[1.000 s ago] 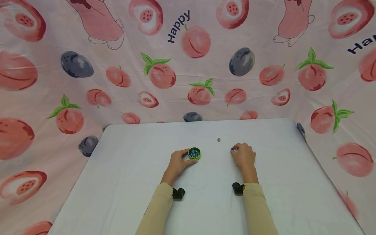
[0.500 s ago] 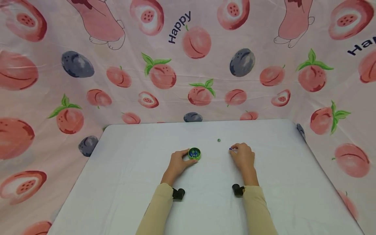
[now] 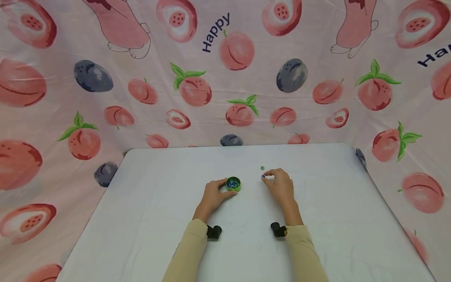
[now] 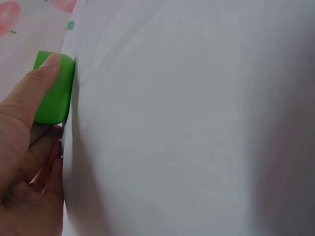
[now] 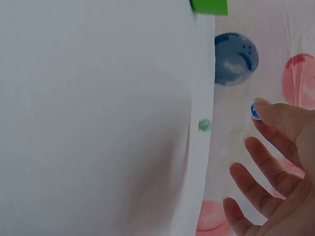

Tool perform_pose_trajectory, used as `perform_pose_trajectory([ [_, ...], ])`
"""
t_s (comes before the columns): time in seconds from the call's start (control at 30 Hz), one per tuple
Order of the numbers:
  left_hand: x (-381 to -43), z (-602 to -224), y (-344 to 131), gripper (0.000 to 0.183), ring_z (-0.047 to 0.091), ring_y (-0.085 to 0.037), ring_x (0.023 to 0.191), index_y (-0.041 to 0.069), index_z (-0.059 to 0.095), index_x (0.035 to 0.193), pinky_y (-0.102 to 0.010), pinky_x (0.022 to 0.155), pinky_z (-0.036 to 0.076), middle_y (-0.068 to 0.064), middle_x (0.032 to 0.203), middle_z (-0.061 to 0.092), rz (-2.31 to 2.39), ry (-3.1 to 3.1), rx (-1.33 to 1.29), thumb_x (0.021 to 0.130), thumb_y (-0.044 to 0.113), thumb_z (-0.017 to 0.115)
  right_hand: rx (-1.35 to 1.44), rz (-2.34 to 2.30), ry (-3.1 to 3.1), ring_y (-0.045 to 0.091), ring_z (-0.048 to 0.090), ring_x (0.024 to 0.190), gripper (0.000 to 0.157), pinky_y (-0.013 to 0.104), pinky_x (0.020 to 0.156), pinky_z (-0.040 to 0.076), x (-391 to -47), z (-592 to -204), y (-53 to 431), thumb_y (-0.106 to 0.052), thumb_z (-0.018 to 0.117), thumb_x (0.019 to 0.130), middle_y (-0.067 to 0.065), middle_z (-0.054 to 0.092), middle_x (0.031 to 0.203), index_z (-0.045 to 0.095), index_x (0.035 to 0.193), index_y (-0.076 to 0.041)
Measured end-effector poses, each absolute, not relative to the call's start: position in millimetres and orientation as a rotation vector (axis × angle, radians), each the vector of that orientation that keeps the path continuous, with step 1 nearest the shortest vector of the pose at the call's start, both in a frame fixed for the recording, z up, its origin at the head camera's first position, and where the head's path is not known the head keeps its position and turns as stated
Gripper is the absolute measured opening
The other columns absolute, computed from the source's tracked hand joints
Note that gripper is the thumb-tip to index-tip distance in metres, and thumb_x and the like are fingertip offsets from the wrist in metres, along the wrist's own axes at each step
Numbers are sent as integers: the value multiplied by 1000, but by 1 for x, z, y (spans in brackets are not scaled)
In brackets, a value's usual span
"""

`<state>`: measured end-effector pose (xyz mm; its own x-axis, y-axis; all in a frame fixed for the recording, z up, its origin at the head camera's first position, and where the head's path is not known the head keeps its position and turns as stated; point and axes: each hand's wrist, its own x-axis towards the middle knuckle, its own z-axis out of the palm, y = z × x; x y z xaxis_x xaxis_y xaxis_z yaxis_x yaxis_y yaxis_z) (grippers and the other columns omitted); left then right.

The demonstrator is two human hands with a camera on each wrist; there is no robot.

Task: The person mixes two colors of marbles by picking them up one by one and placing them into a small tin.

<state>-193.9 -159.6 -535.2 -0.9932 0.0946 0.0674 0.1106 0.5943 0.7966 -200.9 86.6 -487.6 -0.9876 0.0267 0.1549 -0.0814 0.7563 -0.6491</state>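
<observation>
My left hand (image 3: 213, 192) holds a small round green container (image 3: 233, 189) between thumb and fingers near the middle of the white table. Several blue and green marbles (image 3: 233, 183) lie inside it. The left wrist view shows my thumb against the container's smooth green wall (image 4: 58, 93). Thumb and index finger of my right hand (image 3: 283, 185) pinch a blue marble (image 5: 255, 111), while the other fingers are spread loosely. Just beyond those fingertips, a single green marble (image 3: 262, 168) sits on the table.
The white-covered table (image 3: 148, 235) reaches back to a pink curtain (image 3: 148, 70) printed with peaches, which also hangs at both sides. Black wrist cameras (image 3: 214, 232) are strapped at both sleeve ends.
My right hand has moved left toward the container with the blue marble pinched in it. My left hand and the container have stayed in place, as has the green marble.
</observation>
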Motion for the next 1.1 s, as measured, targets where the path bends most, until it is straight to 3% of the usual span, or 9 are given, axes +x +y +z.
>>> perform_pose_trajectory([
  [0.33,-195,-534,-158,67,54,-39,143,-2,63,144,-53,122,41,-20,145,64,-1384,-2816,-140,90,29,87,204,1035,-2795,39,65,124,19,62,98,53,-196,-488,50,-20,80,95,17,74,121,82,108,-6],
  [1.1,-195,-536,-161,55,64,-38,129,0,70,135,-55,112,51,-20,133,71,-1352,-2728,-308,90,27,87,433,980,-2873,36,67,115,20,59,93,56,-201,-494,6,-23,82,95,14,73,119,82,109,-8],
])
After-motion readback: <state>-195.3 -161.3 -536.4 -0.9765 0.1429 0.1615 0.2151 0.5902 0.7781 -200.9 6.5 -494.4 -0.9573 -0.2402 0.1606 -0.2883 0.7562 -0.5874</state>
